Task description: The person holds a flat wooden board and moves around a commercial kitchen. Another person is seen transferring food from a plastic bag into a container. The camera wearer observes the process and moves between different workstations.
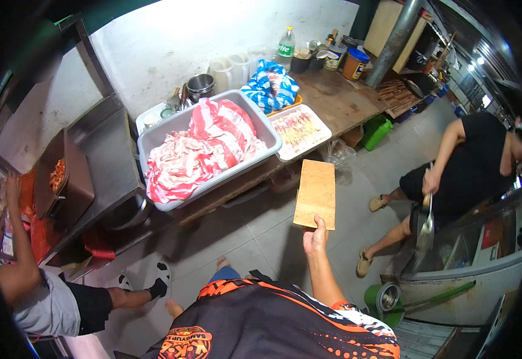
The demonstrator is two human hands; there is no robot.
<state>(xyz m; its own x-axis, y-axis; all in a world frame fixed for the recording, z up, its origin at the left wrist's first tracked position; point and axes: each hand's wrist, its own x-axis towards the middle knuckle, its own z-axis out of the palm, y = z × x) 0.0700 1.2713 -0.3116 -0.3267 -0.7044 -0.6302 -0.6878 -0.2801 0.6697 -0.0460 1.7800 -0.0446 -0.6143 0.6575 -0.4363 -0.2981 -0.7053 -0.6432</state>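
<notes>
My right hand (316,238) grips the near end of a rectangular wooden board (315,193), thumb on its upper face, and holds it out over the tiled floor. My left hand is out of view. Beyond the board, a white tray (326,134) at the table's edge carries rows of skewered meat (297,128). Beside it stands a large grey plastic tub (142,152) with pale raw meat (171,157) and red-and-white striped plastic bags (225,119) inside. A blue-and-white checked bag (265,85) sits behind the tray in a yellow container.
A person (471,148) on the right holds a long-handled metal tool (426,224). Another person (50,296) works at the left, beside a brown bin (74,188) on a steel counter (113,152). Pitchers (222,74), a green bottle (286,49) and tubs line the wooden table (323,89).
</notes>
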